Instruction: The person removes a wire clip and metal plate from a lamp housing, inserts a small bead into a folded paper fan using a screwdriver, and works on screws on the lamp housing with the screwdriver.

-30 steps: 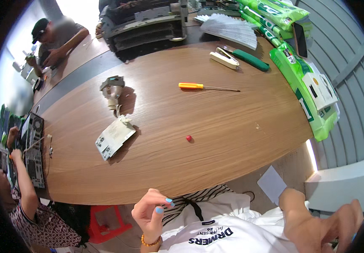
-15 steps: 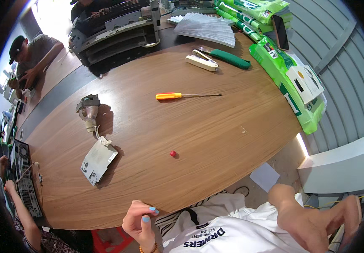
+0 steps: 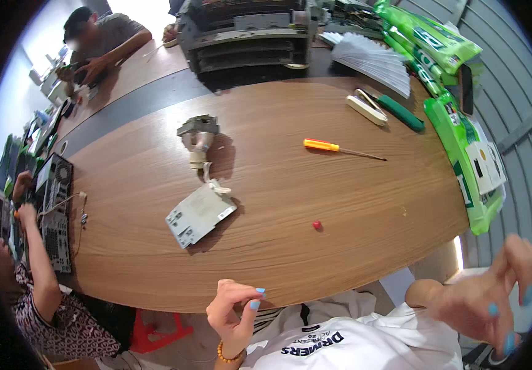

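My left hand [image 3: 234,314] hovers at the near table edge, fingers loosely bent. Its thumb and index tips are slightly apart with nothing visible between them. Off the table at the lower right, my right hand [image 3: 478,308] is raised empty, fingers spread and bent. A small red ball [image 3: 317,225] lies on the wooden table [image 3: 266,259], beyond both hands. Left of it sits a lamp with a grey housing [image 3: 198,135], joined by a short pale cable to a flat light-grey metal plate [image 3: 198,213]. Farther back rests a yellow-orange screwdriver [image 3: 324,145], its shaft pointing right.
Green-and-white packages [image 3: 463,160] line the right edge, with a dark phone [image 3: 465,89] on them. A green-handled tool [image 3: 401,113] and a cream tool [image 3: 367,111] lie near pleated white paper [image 3: 373,58]. A large dark machine [image 3: 247,37] stands behind; people work at left.
The view has turned left, shifting the table things rightward in the picture. My right hand has lifted and turned, its fingers spreading. My left hand stays near the table edge, loosely bent.
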Motion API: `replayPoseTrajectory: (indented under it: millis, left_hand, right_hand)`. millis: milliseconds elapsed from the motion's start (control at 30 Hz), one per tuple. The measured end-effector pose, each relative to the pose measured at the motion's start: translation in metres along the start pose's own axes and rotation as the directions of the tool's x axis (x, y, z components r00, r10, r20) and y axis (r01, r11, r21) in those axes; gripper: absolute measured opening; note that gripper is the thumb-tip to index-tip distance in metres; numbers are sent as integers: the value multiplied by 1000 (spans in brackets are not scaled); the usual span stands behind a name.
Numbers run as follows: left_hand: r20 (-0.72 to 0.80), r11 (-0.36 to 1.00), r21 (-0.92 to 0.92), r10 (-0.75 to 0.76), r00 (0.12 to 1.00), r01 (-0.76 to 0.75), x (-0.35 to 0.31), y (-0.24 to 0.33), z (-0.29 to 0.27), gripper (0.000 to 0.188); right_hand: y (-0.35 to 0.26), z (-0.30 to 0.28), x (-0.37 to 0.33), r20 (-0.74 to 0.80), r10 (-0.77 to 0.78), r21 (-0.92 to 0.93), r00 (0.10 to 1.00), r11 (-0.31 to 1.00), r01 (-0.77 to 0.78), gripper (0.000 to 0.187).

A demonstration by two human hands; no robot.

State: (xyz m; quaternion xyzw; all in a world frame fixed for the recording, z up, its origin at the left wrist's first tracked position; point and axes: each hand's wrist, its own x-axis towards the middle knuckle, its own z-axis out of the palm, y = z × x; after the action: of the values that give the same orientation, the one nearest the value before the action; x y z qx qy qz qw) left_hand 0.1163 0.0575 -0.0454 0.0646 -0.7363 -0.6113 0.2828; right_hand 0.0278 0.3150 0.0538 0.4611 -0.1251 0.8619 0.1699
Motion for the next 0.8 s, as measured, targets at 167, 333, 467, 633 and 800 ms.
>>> replayPoseTrajectory:
  millis: [167, 333, 467, 633, 800]
  left_hand:
    - [-23, 969, 232, 88, 996, -80, 7, 6, -13, 11]
    - [-25, 920, 384, 89, 996, -73, 9, 9, -21, 13]
    - [-62, 903, 431, 20, 998, 8, 14, 0, -22, 11]
    - [-70, 879, 473, -23, 997, 54, 20, -6, -19, 9]
    - [-12, 871, 491, -18, 1000, 22, 23, -9, -18, 10]
  right_hand:
    - [65, -11, 24, 23, 678, -441, 735, 667, -601, 35]
    - [78, -37, 9, -91, 896, -938, 436, 70, -339, 32]
    - [98, -62, -15, -117, 900, -992, 420, -83, -99, 39]
    - [96, -86, -4, -189, 911, -972, 366, -122, -201, 38]
    - [97, -87, -16, -204, 913, -962, 354, -121, -244, 32]
